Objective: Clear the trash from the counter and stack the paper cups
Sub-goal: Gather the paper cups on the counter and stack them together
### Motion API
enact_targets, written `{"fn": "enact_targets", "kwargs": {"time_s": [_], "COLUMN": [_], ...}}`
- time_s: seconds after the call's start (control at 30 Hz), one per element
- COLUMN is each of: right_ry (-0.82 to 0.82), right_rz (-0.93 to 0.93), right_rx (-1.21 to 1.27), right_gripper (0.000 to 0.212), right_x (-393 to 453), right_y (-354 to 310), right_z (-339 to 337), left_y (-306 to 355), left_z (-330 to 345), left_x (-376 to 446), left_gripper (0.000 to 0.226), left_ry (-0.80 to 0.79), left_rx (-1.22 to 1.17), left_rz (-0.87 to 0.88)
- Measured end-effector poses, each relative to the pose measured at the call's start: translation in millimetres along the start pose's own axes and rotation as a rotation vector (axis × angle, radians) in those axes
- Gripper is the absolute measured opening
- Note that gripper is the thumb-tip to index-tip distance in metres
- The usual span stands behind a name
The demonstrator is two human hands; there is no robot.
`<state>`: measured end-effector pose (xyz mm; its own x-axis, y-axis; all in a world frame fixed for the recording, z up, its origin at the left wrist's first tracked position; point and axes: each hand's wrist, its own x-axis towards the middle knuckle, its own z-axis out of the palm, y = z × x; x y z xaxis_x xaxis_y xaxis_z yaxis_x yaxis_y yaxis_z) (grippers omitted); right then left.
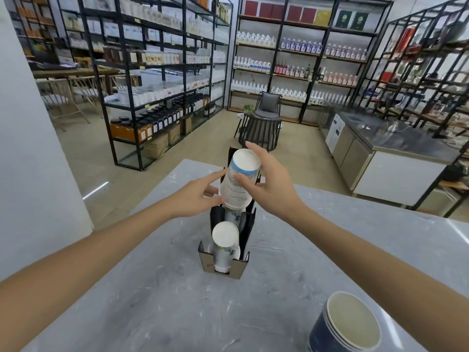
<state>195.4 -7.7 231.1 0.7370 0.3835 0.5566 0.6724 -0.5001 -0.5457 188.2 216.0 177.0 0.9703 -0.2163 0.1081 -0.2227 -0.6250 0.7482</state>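
A white paper cup with blue print was held upside down above the middle of a black cup holder, its lower rim sitting on top of another cup stack that stood in the holder's far slot. The right hand grasped this cup from the right side, with the thumb across its front and the other fingers curved around its back. The left hand touched the cup from the left, its fingers stretched out and pressing lightly on the wall and lower rim, not closed around it. In the near slot of the holder stood a second white cup stack, also upside down and tilted a little to the left. The holder stood on a grey marbled counter, about in its middle. At the near right corner of the counter was a stack of dark blue paper bowls with cream insides, opening up, well apart from the holder. Behind the counter, far in the room, were black metal shelves full of bottles and jars, a grey chair, and on the right a steel worktop.
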Motion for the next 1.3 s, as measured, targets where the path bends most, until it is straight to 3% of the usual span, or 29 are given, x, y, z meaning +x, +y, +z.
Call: {"fn": "enact_targets", "kwargs": {"time_s": [0.13, 0.37, 0.57, 0.93, 1.17, 1.3], "right_ry": [-0.017, -0.070, -0.111, -0.252, -0.301, -0.319], "right_rz": [0.032, 0.103, 0.163, 0.262, 0.242, 0.203], "right_rx": [-0.004, 0.019, 0.049, -0.083, -0.014, 0.015], "right_gripper": [0.071, 0.072, 0.071, 0.064, 0.059, 0.050], "right_x": [-5.5, -21.1, -29.6, -30.4, -30.9, -46.3], "right_y": [10.2, 32.1, 44.1, 55.2, 44.7, 35.6], "right_z": [9.4, 33.5, 49.9, 61.8, 34.1, -9.6], "left_y": [-8.8, -6.0, -17.9, -25.1, -11.6, 15.3], "left_z": [6.7, 18.2, 26.8, 37.6, 25.7, 23.8], "left_x": [0.2, -5.1, -6.2, -1.9, -7.4, -24.3], "left_gripper": [0.065, 0.052, 0.043, 0.057, 0.055, 0.052], "left_ry": [-0.031, 0.060, 0.044, 0.030, 0.046, 0.093], "left_rx": [-0.094, -0.132, -0.177, -0.173, 0.073, 0.401], "left_rz": [-0.008, 0.116, 0.066, -0.008, 0.041, 0.249]}}
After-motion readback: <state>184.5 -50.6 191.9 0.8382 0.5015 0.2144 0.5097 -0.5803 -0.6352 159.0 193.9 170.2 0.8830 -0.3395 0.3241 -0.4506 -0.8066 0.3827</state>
